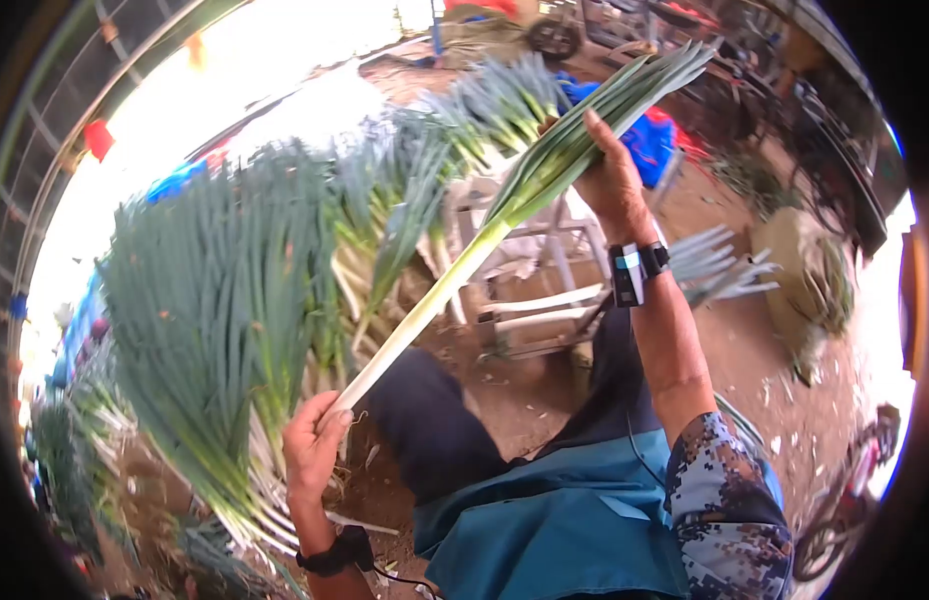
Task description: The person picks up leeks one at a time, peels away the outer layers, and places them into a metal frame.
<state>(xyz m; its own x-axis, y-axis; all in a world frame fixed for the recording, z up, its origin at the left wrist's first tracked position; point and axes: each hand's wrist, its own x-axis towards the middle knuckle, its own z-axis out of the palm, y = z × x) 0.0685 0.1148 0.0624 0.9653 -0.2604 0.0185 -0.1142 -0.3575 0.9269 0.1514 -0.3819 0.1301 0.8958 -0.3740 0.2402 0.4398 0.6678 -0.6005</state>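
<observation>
A long green onion point(439, 297) with a white stalk and dark green leaves stretches diagonally across my lap. My left hand point(314, 445) is closed around its root end, where a few thin roots stick out. Up at the leafy part, my right hand point(612, 180) grips the leaves, thumb on top and the other fingers mostly hidden behind. Close to my left hand stands a big mass of upright green onions point(219, 300). Beyond the held stalk is a low metal-framed stand point(559, 240), with white stalks point(544, 300) lying across its lower part.
More green onions point(494, 105) stand in rows toward the back. Other green onion leaves point(724, 265) spread out to the right of my right wrist. A beige sack point(804, 270) sits on the dirt floor at right, and a blue plastic sheet point(649, 145) lies behind the stand.
</observation>
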